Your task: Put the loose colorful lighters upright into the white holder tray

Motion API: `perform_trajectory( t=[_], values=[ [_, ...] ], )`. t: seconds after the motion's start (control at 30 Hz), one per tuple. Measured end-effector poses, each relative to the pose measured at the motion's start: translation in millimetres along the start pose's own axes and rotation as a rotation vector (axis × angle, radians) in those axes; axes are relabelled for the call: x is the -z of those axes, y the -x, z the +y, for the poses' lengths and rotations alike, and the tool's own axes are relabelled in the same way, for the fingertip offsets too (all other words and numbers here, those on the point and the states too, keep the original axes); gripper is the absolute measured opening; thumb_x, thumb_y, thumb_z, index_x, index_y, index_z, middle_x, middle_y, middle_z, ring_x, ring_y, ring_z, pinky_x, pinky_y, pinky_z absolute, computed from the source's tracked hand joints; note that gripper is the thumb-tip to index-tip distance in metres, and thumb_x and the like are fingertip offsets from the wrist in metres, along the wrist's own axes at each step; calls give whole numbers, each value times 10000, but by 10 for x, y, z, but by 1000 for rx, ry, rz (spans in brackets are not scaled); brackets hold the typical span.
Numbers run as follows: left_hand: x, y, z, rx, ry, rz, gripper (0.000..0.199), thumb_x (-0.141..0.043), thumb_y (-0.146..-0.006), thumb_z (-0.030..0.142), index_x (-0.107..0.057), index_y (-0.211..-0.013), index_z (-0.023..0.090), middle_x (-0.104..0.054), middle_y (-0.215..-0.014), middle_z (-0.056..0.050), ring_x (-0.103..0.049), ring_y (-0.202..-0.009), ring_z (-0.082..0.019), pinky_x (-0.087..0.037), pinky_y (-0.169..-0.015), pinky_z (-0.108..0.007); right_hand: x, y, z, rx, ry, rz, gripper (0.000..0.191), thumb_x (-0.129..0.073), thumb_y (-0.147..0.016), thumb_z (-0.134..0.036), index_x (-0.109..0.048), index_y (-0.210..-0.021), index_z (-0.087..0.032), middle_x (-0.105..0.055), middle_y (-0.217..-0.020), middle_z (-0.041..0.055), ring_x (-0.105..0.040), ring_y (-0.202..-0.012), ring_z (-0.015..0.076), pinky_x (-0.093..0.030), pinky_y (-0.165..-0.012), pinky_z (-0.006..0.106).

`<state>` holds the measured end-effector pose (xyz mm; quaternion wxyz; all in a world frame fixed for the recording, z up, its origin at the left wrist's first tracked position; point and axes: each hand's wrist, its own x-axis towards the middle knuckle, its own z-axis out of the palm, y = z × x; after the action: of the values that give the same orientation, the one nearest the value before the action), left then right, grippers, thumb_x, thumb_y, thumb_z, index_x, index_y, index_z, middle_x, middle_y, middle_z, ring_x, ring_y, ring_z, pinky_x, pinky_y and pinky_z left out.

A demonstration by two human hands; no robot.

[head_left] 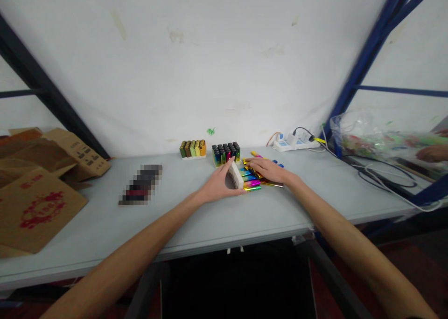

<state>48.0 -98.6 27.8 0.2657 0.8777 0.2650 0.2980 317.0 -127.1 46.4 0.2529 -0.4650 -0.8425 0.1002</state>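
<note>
A white tray (236, 175) is held on its edge by the left hand (214, 186) above a pale grey table (196, 221), its long side gripped between a widely spread thumb and the fingers. Shiny lighters (252, 183) in blue, magenta, green and gold are lined up against the tray's right side and are partly covered by the right hand (268, 169), which is laid palm down with its fingers extended; whether any is pinched beneath them cannot be told. Just beyond the tray, dark-topped lighters (226, 155) are stood upright in a close block, and to their left a green-to-orange set (193, 149) is packed in a pale holder near the wall. A power strip (294, 142) with plugs inserted is seen at the far right of the table. At left, a pixelated dark object (142, 186) is placed between the lighters and opened cardboard boxes (42, 211) printed in red and black. At the right edge, another person's hand (434, 153) is glimpsed beyond clear plastic wrapping (360, 128) and tangled cables (378, 172).
</note>
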Motion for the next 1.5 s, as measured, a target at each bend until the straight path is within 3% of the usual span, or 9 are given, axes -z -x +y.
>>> perform_trajectory(
  t=[0.27,0.37,0.5,0.73,0.93,1.13,1.3,1.5],
  values=[
    [-11,-8,32,18,-23,6,1241,-842,-677,643,-167,-1650,271,-341,-1654,-149,-373,-1499,-368,-296,-1245,-533,82,-24,-159,-11,65,72,426,-354,-1081,-399,-718,-1156,-191,-751,-1121,99,-686,-1021,262,-508,-994,451],
    [-58,-41,59,26,-31,19,1244,-840,-667,664,-184,-1645,261,-360,-1643,-149,-374,-1498,-367,-303,-1246,-520,14,-62,-284,21,126,118,414,-339,-1084,-345,-691,-1206,-164,-738,-1171,126,-663,-1079,263,-481,-1016,444],
    [-105,-73,99,20,-40,16,1218,-812,-695,679,-183,-1642,243,-347,-1652,-147,-364,-1505,-358,-313,-1244,-495,-180,-108,-391,73,235,54,381,-358,-1072,-299,-666,-1237,-146,-721,-1205,149,-650,-1122,265,-447,-1065,460],
    [-74,-76,103,15,-53,1,1189,-805,-703,668,-201,-1637,245,-357,-1648,-135,-349,-1515,-347,-304,-1250,-472,-305,-29,-237,171,331,4,392,-348,-1068,-275,-665,-1276,-176,-625,-1422,154,-553,-1337,285,-392,-1150,524],
    [24,-36,38,10,-53,-32,1201,-814,-702,656,-186,-1644,255,-343,-1656,-135,-366,-1504,-355,-306,-1249,-485,-242,-8,-134,133,281,-6,467,-274,-1093,-305,-665,-1284,-138,-662,-1371,165,-562,-1350,269,-370,-1181,514],
    [141,9,-5,9,-43,-42,1189,-830,-710,608,-190,-1644,246,-336,-1655,-165,-375,-1497,-371,-296,-1244,-530,-114,1,-31,97,178,2,474,-279,-1095,-345,-663,-1295,-152,-683,-1342,141,-616,-1279,257,-439,-1132,481],
    [89,-8,38,23,-55,-30,1170,-808,-715,660,-207,-1634,257,-338,-1656,-138,-369,-1503,-348,-306,-1249,-492,-118,-51,-242,101,192,70,398,-340,-1082,-298,-661,-1275,-159,-684,-1328,142,-628,-1237,263,-446,-1108,472],
    [-24,-60,111,-12,-61,-21,1128,-806,-721,659,-253,-1616,253,-386,-1628,-133,-376,-1496,-342,-310,-1248,-481,-349,-74,-424,164,411,-38,326,-449,-1020,-218,-656,-1238,-92,-672,-1290,198,-615,-1212,309,-412,-1108,500]
  ],
)
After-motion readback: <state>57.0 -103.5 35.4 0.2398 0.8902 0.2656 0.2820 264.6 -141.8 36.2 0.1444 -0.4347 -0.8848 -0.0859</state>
